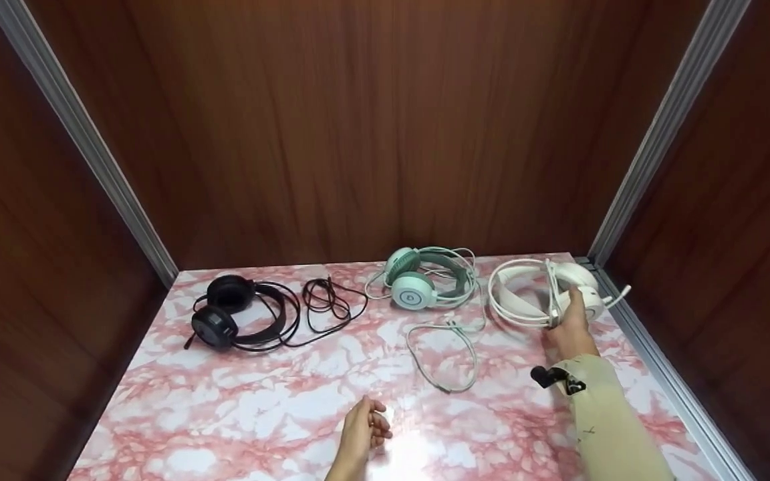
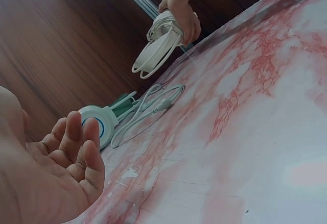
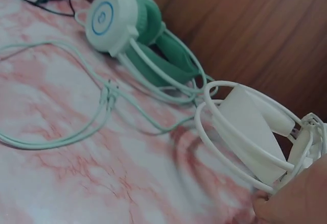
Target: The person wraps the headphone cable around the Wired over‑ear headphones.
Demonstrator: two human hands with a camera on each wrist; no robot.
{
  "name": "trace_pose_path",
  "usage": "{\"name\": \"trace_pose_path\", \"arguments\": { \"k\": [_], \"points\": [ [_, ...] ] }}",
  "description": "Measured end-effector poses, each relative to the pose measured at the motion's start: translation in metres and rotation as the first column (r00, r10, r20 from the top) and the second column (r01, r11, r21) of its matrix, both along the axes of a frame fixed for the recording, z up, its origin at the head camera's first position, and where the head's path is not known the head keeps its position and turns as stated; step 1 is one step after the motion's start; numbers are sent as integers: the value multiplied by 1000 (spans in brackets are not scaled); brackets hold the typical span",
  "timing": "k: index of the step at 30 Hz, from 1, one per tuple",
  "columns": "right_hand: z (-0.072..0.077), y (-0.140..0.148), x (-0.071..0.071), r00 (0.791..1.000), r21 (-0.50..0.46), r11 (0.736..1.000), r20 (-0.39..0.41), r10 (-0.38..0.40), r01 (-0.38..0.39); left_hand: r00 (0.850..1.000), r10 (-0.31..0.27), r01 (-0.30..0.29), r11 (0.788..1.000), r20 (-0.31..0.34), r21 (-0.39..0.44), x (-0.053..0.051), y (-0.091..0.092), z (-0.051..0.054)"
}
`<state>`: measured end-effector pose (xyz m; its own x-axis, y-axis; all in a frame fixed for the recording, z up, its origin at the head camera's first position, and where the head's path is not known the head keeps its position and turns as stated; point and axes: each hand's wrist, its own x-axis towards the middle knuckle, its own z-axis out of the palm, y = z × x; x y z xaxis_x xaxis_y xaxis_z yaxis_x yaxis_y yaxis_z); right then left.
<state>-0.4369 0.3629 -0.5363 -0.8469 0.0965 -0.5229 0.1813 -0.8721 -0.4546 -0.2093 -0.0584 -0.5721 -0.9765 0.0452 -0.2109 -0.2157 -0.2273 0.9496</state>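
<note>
White headset (image 1: 553, 294) is held just above the bench's (image 1: 258, 414) right end by the curled right grip (image 1: 572, 331) — left grip (image 1: 361, 431) loose, empty — lift or set-down, seemingly; steady control needed next.

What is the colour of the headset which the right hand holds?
The headset is white; it shows best in the head view.

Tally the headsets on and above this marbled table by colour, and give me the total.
Black headset: 1
Green headset: 1
White headset, held in the right hand: 1
Total: 3 headsets
</note>
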Motion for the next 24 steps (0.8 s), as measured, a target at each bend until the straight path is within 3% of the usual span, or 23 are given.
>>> {"name": "trace_pose_path", "arguments": {
  "k": [2, 6, 7, 13, 15, 18, 22, 24],
  "points": [
    [-10, 9, -5, 1000, 4, 1000, -16, 9, -9, 1000, -6, 6, 1000, -2, 2, 1, 1, -2],
    [-14, 10, 2, 998, 70, 997, -46, 46, -42, 1000, -2, 2, 1000, -6, 3, 0, 2, -6],
    [-12, 8, 6, 998, 73, 996, -40, 48, -45, 1000, 1, -1, 1000, -6, -2, -2, 3, -11],
    [12, -14, 37, 991, 228, 966, 70, 110, -124, 1000, 5, -5, 1000, -11, -6, -2, 4, -12],
    [13, -18, 40, 986, 309, 941, 133, 103, -140, 1000, 5, -5, 1000, -12, -8, -2, 4, -12],
    [12, -23, 41, 976, 435, 892, 217, 23, -118, 1000, 8, -8, 1000, -8, -4, -1, 4, -12],
    [9, -29, 40, 972, 601, 794, 226, -59, -92, 1000, 3, -2, 1000, -6, 15, -1, 5, -11],
    [8, -30, 40, 975, 635, 766, 218, -53, -100, 1000, -2, 2, 1000, -5, 17, -1, 5, -11]
  ]
}}
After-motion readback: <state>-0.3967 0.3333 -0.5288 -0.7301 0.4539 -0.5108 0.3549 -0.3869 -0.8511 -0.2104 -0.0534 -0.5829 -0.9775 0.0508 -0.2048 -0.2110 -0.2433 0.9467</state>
